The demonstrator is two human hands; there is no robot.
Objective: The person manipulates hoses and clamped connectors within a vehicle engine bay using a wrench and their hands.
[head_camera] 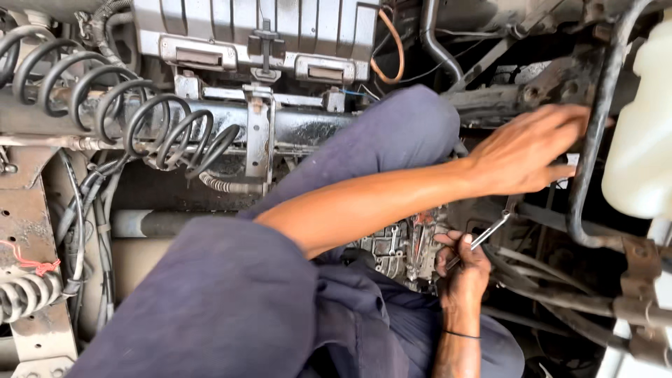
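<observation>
My left arm reaches across from the lower left in a dark blue sleeve. My left hand lies with its fingers stretched out against a rusty bracket, fingertips touching a bent black pipe. Lower down, my right hand, with a thin black band at the wrist, grips a slim metal wrench. The wrench points up and to the right towards the dark gap under the left hand. Its tip is partly hidden among the hoses. Just left of the right hand sits a grey cast metal unit with red marks.
Black coiled hoses run across the upper left above a steel cross member. A white plastic tank stands at the right edge. Cables, an orange wire and rusty plates crowd the bay. My knees in blue cloth fill the lower middle.
</observation>
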